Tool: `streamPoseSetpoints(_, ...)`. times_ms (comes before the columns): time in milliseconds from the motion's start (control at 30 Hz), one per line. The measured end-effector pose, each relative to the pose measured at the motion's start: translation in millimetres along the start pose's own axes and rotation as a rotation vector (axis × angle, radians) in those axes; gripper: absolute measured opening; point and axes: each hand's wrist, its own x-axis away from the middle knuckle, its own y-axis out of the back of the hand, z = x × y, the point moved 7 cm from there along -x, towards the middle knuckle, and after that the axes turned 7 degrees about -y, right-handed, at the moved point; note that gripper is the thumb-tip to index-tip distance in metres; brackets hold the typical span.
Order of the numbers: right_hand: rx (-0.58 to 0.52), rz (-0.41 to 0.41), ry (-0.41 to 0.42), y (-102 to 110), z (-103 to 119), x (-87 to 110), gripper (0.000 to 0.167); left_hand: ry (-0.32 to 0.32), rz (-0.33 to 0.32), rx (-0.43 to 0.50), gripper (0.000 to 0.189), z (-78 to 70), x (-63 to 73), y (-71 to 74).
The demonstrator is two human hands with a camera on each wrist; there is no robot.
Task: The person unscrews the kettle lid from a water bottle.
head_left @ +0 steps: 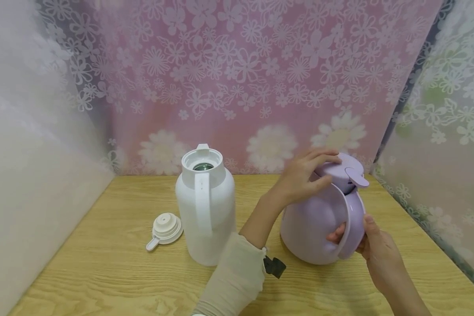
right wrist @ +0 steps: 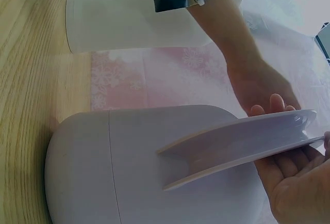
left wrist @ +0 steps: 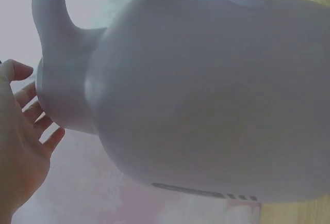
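Observation:
A lilac thermos jug (head_left: 312, 232) stands upright on the right of the table. My right hand (head_left: 383, 259) grips its handle (head_left: 354, 224), the fingers passing through the loop and the thumb on the outside. Over the lilac lid (head_left: 341, 171) lies my left hand (head_left: 304, 175), its fingers spread and touching the lid's edge. In the left wrist view that left hand (left wrist: 26, 141) has its fingers fanned along the jug's top. A white thermos jug (head_left: 221, 210) is upright to the left, its mouth uncovered and a shiny liner visible inside. Neither hand touches it.
A white stopper (head_left: 167, 228) with a small tab lies on the wooden table (head_left: 102, 272), left of the white jug. A pink flowered sheet (head_left: 241, 87) hangs behind, and pale sheets close off both sides. A dark strap (head_left: 274, 266) is by my left wrist.

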Motion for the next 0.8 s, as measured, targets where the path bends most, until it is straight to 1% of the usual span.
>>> streamPoseSetpoints(100,0.0,0.0,0.006,0.6,0.1,0.4,0.053,-0.031,-0.014,0.067,0.035,2.4,2.9,-1.8)
streamPoseSetpoints(167,-0.006,0.003,0.009,0.6,0.0,0.2,0.053,-0.021,-0.024,0.071,0.035,3.5,3.5,-2.3)
streamPoseSetpoints(233,-0.014,0.005,0.011,0.4,-0.2,-0.1,0.054,-0.005,-0.039,0.036,0.034,3.4,3.3,-2.0)
streamPoseSetpoints(367,-0.028,0.015,0.016,-0.2,-0.2,-0.5,0.055,0.052,-0.048,-0.096,0.033,1.0,0.7,-1.0)
streamPoseSetpoints(433,-0.031,0.017,0.018,-0.4,-0.2,-0.4,0.055,0.069,-0.062,-0.15,0.033,-1.9,-1.1,0.2)
streamPoseSetpoints(567,-0.032,0.017,0.023,-0.4,-0.5,-0.3,0.055,0.098,-0.089,-0.226,0.035,-7.4,-3.9,1.7)
streamPoseSetpoints(700,-0.038,0.04,0.047,-1.3,-0.3,-0.5,0.055,0.139,-0.115,-0.296,0.037,-11.0,-5.7,1.1)
streamPoseSetpoints(800,-0.036,0.049,0.058,-2.1,-0.5,-0.7,0.054,0.166,-0.137,-0.332,0.037,-12.3,-6.2,-0.5)
